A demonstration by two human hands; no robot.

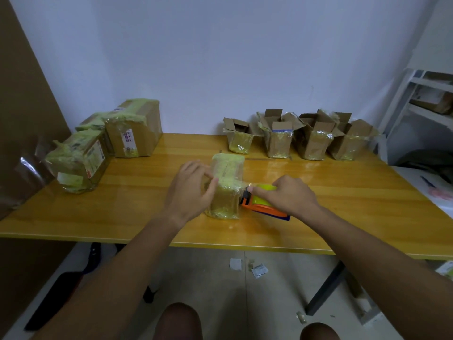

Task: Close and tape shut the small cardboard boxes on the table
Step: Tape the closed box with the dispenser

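Small cardboard box [226,185], closed and wrapped in yellowish tape, lies near the middle of the wooden worktop [343,192], slightly toward the front edge. Left hand [191,190] rests against the box's left side, fingers spread over the upper edge and the thumb pressed onto the taped top; the grip is a flat bracing hold, not a full wrap. Right hand [286,196] is closed around an orange tape dispenser [263,206] carrying a roll of yellow-green tape, with the forefinger extended along its top. The dispenser's front end touches the right side of the box.

Four open boxes [301,138], flaps raised, stand in a row at the back right of the worktop along the wall. Three taped boxes [105,143] sit grouped at the back left, some bearing labels. A white shelf unit [426,104] stands at far right. Scraps of paper [247,267] lie on the floor under the worktop.
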